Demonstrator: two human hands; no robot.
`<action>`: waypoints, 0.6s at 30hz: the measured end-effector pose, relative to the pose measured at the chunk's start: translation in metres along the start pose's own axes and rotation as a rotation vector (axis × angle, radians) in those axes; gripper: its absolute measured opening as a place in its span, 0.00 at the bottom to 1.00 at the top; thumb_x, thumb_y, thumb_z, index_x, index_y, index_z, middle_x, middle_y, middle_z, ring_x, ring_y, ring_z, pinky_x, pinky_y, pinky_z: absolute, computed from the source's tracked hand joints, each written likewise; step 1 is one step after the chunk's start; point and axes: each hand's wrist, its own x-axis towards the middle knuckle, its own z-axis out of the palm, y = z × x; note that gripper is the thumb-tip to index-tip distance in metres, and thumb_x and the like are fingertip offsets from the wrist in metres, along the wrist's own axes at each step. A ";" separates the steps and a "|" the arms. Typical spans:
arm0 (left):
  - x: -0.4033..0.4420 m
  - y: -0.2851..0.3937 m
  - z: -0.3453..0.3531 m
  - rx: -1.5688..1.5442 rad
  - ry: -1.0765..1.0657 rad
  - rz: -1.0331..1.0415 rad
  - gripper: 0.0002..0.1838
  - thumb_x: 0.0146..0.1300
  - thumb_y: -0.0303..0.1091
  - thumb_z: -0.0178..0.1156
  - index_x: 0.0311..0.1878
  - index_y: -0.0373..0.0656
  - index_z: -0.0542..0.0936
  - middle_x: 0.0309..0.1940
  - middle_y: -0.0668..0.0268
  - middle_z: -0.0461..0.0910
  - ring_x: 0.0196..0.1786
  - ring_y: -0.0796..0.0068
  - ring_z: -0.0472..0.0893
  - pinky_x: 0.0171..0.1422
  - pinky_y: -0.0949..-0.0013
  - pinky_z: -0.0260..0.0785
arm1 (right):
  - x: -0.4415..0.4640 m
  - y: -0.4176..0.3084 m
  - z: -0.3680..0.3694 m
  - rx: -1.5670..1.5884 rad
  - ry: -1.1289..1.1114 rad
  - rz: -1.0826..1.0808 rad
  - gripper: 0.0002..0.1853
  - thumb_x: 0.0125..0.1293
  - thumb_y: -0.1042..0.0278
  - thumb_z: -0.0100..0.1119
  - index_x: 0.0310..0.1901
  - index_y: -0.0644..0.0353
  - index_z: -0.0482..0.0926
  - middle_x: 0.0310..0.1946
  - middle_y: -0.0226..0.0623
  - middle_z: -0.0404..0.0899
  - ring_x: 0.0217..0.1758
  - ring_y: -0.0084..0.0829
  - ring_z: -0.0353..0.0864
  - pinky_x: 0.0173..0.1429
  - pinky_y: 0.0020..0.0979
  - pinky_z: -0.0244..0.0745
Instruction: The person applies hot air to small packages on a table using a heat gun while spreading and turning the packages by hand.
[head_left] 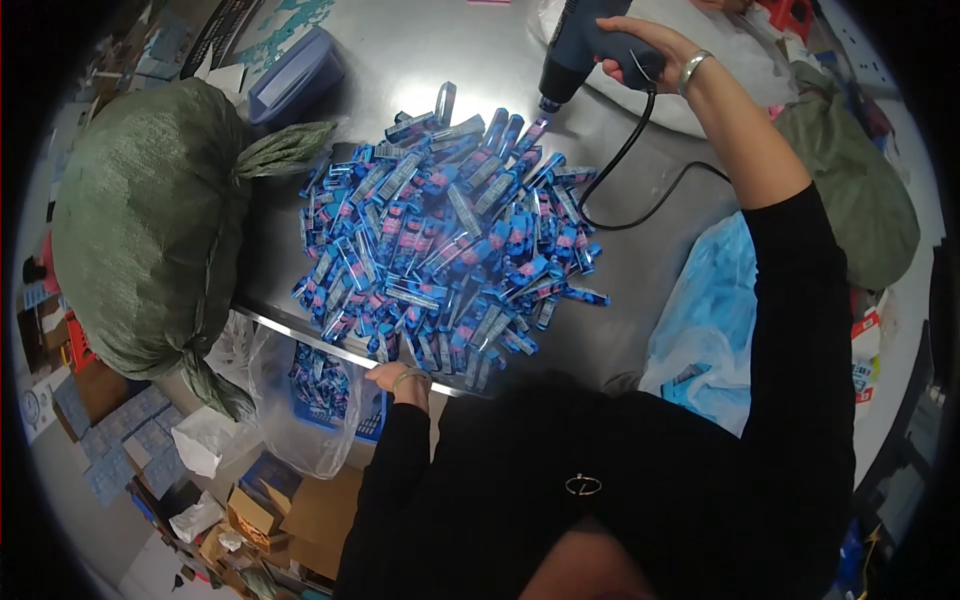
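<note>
A large heap of small blue and pink wrapped packs (440, 220) lies on the metal table (640, 270). My right hand (640, 55) is wrapped round the handle of a dark heat gun (580, 50), whose nozzle points down at the top edge of the heap. From its handle a black cord (645, 120) loops over the table. My left hand (400, 380) is at the table's near edge, below the heap; its fingers are partly hidden, and what they hold, if anything, cannot be made out.
A big green sack (150, 220) and a blue bin (295, 75) stand on the left. Below the edge is a blue basket (370, 415) with a clear bag and more packs. Blue plastic (710, 310) and another green sack (865, 180) lie at right.
</note>
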 end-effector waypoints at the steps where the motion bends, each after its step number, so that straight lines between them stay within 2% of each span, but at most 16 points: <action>1: 0.000 0.000 0.001 -0.001 0.005 0.000 0.18 0.65 0.51 0.54 0.51 0.55 0.83 0.53 0.69 0.81 0.56 0.66 0.79 0.56 0.60 0.65 | -0.001 0.003 -0.001 0.016 0.038 0.004 0.22 0.61 0.50 0.66 0.38 0.66 0.78 0.21 0.38 0.82 0.19 0.25 0.82 0.23 0.20 0.82; 5: 0.001 0.001 0.005 -0.004 0.024 0.001 0.18 0.65 0.51 0.55 0.50 0.56 0.84 0.52 0.69 0.82 0.55 0.66 0.80 0.55 0.60 0.66 | 0.002 0.016 -0.009 0.012 0.032 -0.008 0.23 0.62 0.51 0.66 0.39 0.67 0.77 0.23 0.39 0.81 0.20 0.25 0.82 0.24 0.21 0.82; 7: 0.003 -0.003 0.011 -0.010 0.064 0.023 0.17 0.64 0.51 0.55 0.49 0.56 0.85 0.51 0.69 0.82 0.55 0.67 0.80 0.55 0.60 0.66 | 0.021 0.031 -0.026 0.113 -0.127 -0.007 0.22 0.62 0.51 0.66 0.39 0.67 0.77 0.22 0.38 0.81 0.20 0.26 0.82 0.24 0.22 0.82; 8: 0.006 -0.003 0.012 -0.017 0.099 0.047 0.17 0.64 0.51 0.55 0.49 0.57 0.85 0.51 0.69 0.83 0.54 0.67 0.80 0.54 0.60 0.66 | 0.022 0.034 -0.027 0.149 -0.110 0.021 0.22 0.61 0.51 0.66 0.39 0.66 0.76 0.23 0.38 0.80 0.20 0.26 0.81 0.23 0.23 0.82; 9: 0.005 -0.006 0.021 -0.029 0.139 0.074 0.17 0.64 0.51 0.55 0.49 0.57 0.85 0.50 0.70 0.83 0.54 0.67 0.81 0.54 0.60 0.66 | 0.018 0.033 -0.029 0.162 -0.141 0.052 0.23 0.61 0.52 0.66 0.43 0.66 0.74 0.27 0.44 0.81 0.23 0.30 0.82 0.27 0.28 0.83; 10: 0.009 0.009 0.000 -0.042 0.181 0.099 0.17 0.64 0.51 0.55 0.49 0.57 0.85 0.50 0.70 0.83 0.54 0.67 0.81 0.54 0.60 0.66 | 0.012 0.033 -0.030 0.174 -0.172 0.081 0.24 0.60 0.54 0.66 0.47 0.66 0.72 0.31 0.50 0.81 0.25 0.35 0.83 0.30 0.32 0.85; 12: 0.002 0.014 -0.012 -0.031 0.223 0.107 0.17 0.64 0.51 0.56 0.47 0.57 0.85 0.50 0.70 0.83 0.53 0.68 0.81 0.54 0.60 0.66 | 0.004 0.041 -0.023 0.280 -0.126 0.060 0.19 0.62 0.52 0.65 0.40 0.61 0.75 0.25 0.39 0.80 0.22 0.28 0.81 0.25 0.28 0.81; 15: 0.001 0.004 0.001 0.016 0.234 0.062 0.16 0.63 0.52 0.56 0.45 0.56 0.86 0.49 0.70 0.83 0.52 0.70 0.81 0.55 0.62 0.67 | -0.011 0.042 -0.022 0.282 -0.117 0.056 0.18 0.62 0.52 0.65 0.40 0.60 0.74 0.26 0.39 0.80 0.23 0.30 0.81 0.26 0.29 0.81; 18: 0.041 0.005 0.023 0.124 0.050 0.391 0.39 0.74 0.56 0.33 0.54 0.22 0.76 0.54 0.39 0.76 0.60 0.42 0.76 0.66 0.54 0.69 | -0.016 0.049 -0.024 0.292 -0.115 0.053 0.18 0.64 0.52 0.63 0.41 0.60 0.74 0.26 0.39 0.80 0.23 0.30 0.81 0.26 0.29 0.81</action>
